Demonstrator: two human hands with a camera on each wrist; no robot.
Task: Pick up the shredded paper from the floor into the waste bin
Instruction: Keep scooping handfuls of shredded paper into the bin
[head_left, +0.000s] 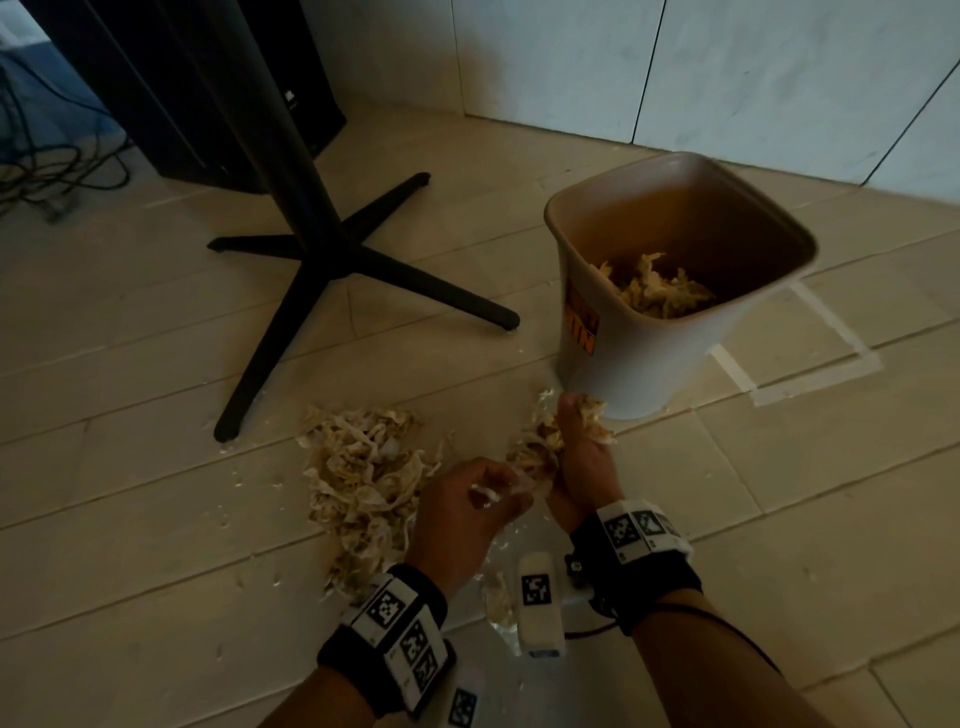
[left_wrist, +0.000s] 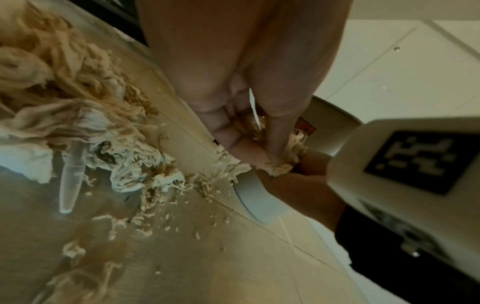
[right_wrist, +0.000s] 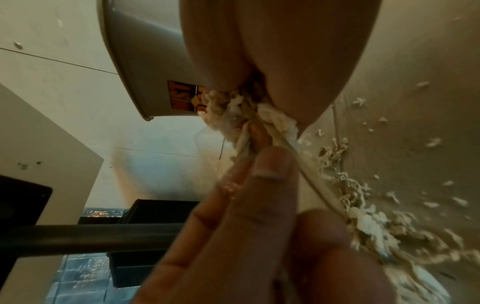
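A beige waste bin (head_left: 639, 364) with an orange label stands on the floor, with shredded paper (head_left: 654, 291) lying in its bottom. A large pile of shredded paper (head_left: 363, 473) lies on the floor left of my hands. My right hand (head_left: 566, 441) grips a clump of shreds (head_left: 540, 447) low over the floor, just in front of the bin's base. My left hand (head_left: 498, 499) is right beside it, pinching the near end of the same clump. In the left wrist view, the fingers (left_wrist: 241, 144) and thumb close on paper (left_wrist: 280, 164). In the right wrist view the clump (right_wrist: 246, 115) sits under my palm.
A black table base (head_left: 332, 249) with cross legs stands to the left of the bin. A black box (head_left: 218, 104) and cables (head_left: 47, 171) lie behind it. White tape marks (head_left: 810, 384) run beside the bin. Small paper scraps (head_left: 244, 483) dot the floor. A tiled wall (head_left: 727, 67) is close behind.
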